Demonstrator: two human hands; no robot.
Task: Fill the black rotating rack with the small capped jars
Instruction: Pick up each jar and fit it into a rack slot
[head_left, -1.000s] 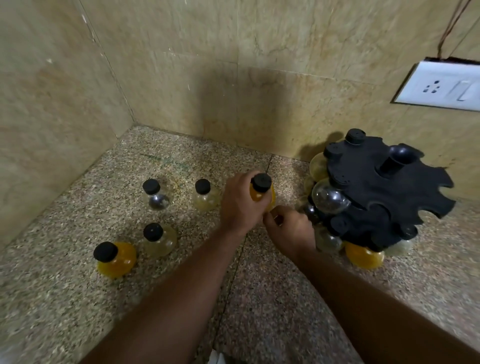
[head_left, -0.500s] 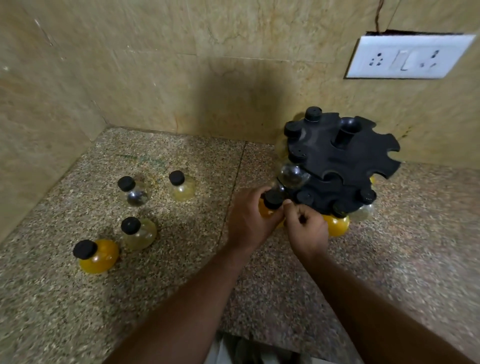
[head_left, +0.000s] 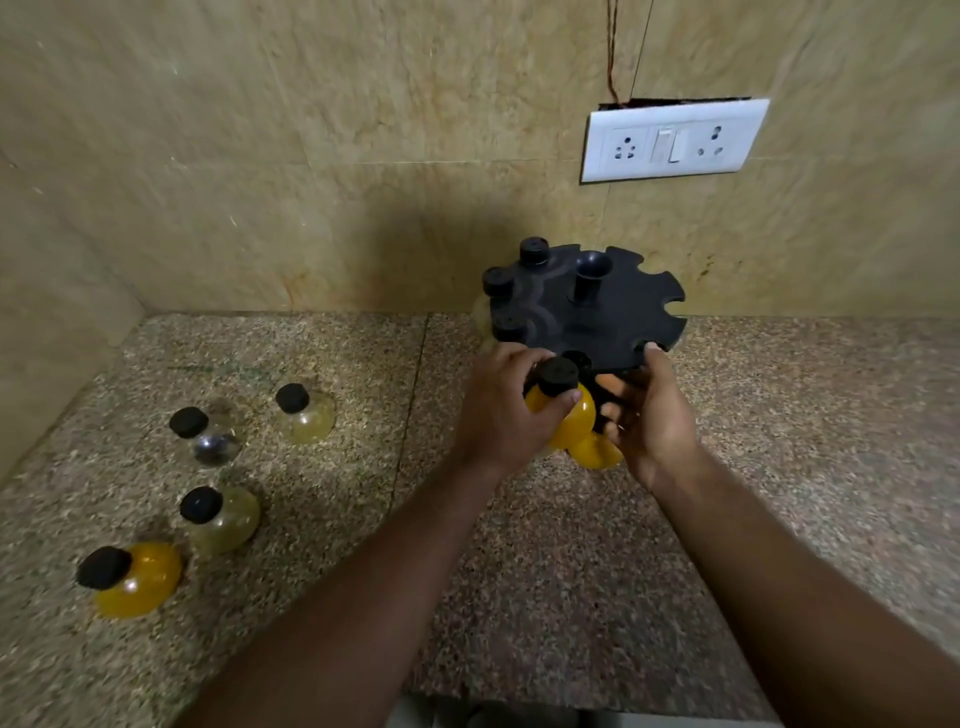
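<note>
Worktop: speckled stone worktop (head_left: 519, 571) set into a tiled corner, with a white socket plate (head_left: 672, 140) on the back wall.
Rack: the black rotating rack (head_left: 623, 312) stands near the back wall, right of centre. Three capped necks sit in notches on its left side and the right-hand notches gape, so I judge the filling partly done.
Left hand: my left hand (head_left: 498, 410) grips the orange jar (head_left: 569, 421), fingers (head_left: 566, 397) curled round the bulb just under the black cap. I hold it upright at the rack's near edge so the neck can slide into a notch.
Right hand: my right hand (head_left: 649, 421) holds the rack itself, its fingers (head_left: 655, 358) hooked on the near rim. I judge this stops the rack spinning away as the jar pushes in.
Second orange jar (head_left: 597, 452): just below the held one, under the rack. I cannot tell whether it is seated.
Loose jars: four stand upright, well apart to the left, waiting their turn: a clear jar (head_left: 213, 441), two pale jars (head_left: 306, 421), and another orange one (head_left: 137, 579) nearest me.
</note>
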